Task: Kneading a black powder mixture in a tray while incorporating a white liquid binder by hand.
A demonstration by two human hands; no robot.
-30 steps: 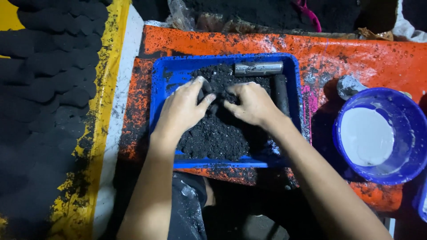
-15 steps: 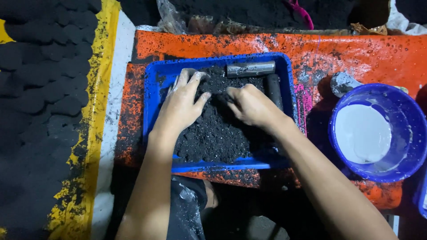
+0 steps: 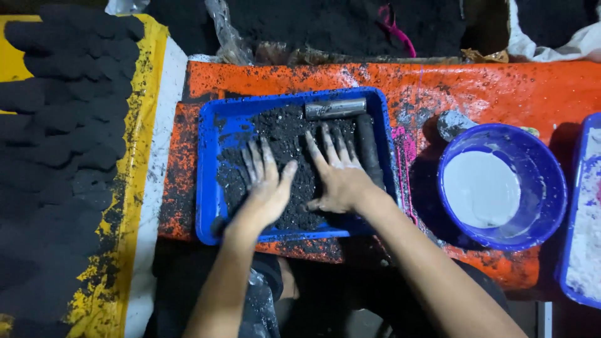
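A blue rectangular tray (image 3: 210,181) sits on an orange sheet and holds a heap of black, crumbly powder (image 3: 285,134). My left hand (image 3: 266,181) lies flat on the powder with its fingers spread, dusted black. Beside it, my right hand (image 3: 338,172) presses palm-down on the heap, fingers stretched toward the tray's far side. A short metal tube (image 3: 335,108) lies along the far rim. A dark cylinder (image 3: 368,150) rests against the tray's right wall, next to my right hand.
A round blue bowl (image 3: 538,188) of white liquid stands to the right, with a grey lump (image 3: 452,122) behind it. Another blue tray (image 3: 573,250) with white powder is at the right edge. Rows of black moulded pieces (image 3: 56,125) lie on the left.
Both hands were cupped around the powder heap; now they are spread flat on top of it, fingers extended toward the far side of the tray.
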